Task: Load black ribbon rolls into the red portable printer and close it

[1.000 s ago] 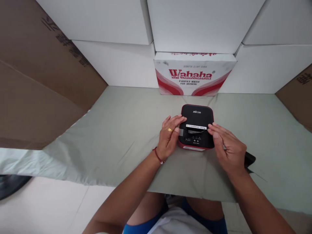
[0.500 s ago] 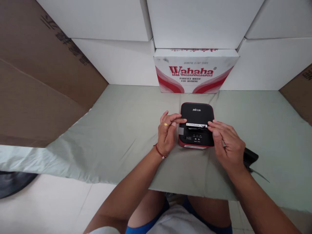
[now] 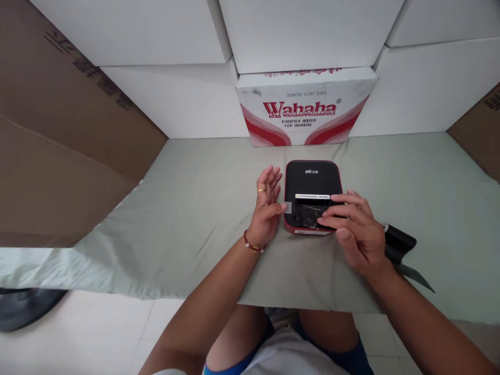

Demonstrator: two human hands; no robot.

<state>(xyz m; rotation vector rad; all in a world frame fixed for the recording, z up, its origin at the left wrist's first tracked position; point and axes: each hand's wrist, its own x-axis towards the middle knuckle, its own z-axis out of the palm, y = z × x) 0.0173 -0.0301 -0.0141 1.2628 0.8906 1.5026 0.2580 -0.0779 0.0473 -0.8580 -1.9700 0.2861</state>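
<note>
A black label printer [image 3: 311, 181] with red sides lies flat on the green cloth, a white warning strip [image 3: 312, 196] across its middle. Below the strip, a dark glossy piece of film [image 3: 310, 215] covers part of the lower panel. My left hand [image 3: 266, 208] is at the printer's left side, fingers raised and apart, with its thumb by a grey tape tab [image 3: 288, 208] on the edge. My right hand [image 3: 358, 229] has its fingers stretched over the right side, fingertips resting at the film and near the strip. Neither hand grips anything.
A black roll of film [image 3: 400, 244] lies on the cloth [image 3: 203, 219] beside my right wrist, a loose strip trailing off it. Behind the printer stands a Wahaha water carton [image 3: 304, 112] among white boxes [image 3: 167, 101]. Brown cardboard [image 3: 78, 172] rises on the left.
My left fingers have come off the printer's top and spread upward. My right fingers have moved down onto the panel, where the film now lies over the printed icons.
</note>
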